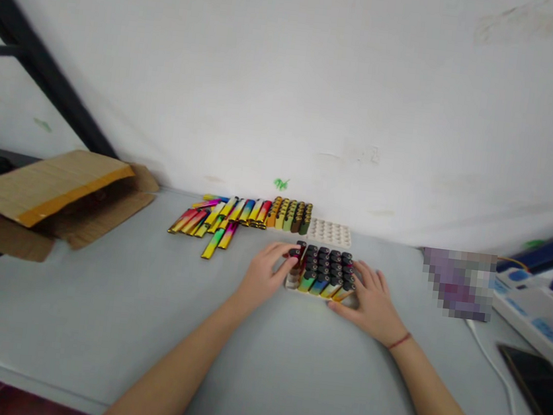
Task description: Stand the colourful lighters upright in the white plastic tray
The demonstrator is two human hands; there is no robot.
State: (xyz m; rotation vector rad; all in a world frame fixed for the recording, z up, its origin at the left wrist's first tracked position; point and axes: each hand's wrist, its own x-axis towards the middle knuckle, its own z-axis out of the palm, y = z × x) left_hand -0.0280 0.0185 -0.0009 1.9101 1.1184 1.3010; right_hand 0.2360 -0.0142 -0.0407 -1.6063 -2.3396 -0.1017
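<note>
In the middle of the table, a block of lighters (328, 267) with black tops and coloured bodies stands upright in rows in a white holder (314, 296). My left hand (268, 270) is at the block's left side, thumb and fingers pinched round the black top of a dark red lighter (294, 254). Part of the holder shows below that lighter; whether its base touches the holder, I cannot tell. My right hand (369, 298) rests along the right side of the block, fingers spread, touching the outer lighters or the holder's edge.
Shiny multicoloured lighter-shaped pieces (215, 220) lie loose behind on the left. Beside them stand gold-topped pieces (289, 216) in rows and a white tray with round holes (331, 232). An opened cardboard box (73, 191) is far left; a power strip (538, 317), cable and phone (540, 384) are right.
</note>
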